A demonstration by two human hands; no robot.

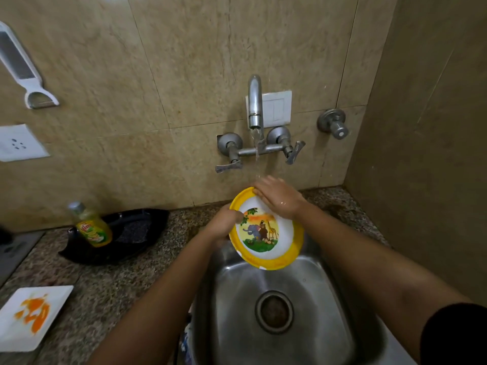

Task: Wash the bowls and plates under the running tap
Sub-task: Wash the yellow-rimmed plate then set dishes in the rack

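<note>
- I hold the yellow-rimmed plate [266, 229] tilted above the steel sink [303, 299], just below the tap [255, 101], and water runs down.
- My left hand [224, 222] is closed on the plate's left rim, thumb on the picture side.
- My right hand [279, 197] lies flat and open on the upper rim; the stream seems to land on its fingers.
- On the counter [105, 285], well apart to the left: a white square plate [31, 316] with orange stains, a soap bottle [92, 225].

Brushed steel sink [329, 299], speckled stone counter [110, 285]
</note>
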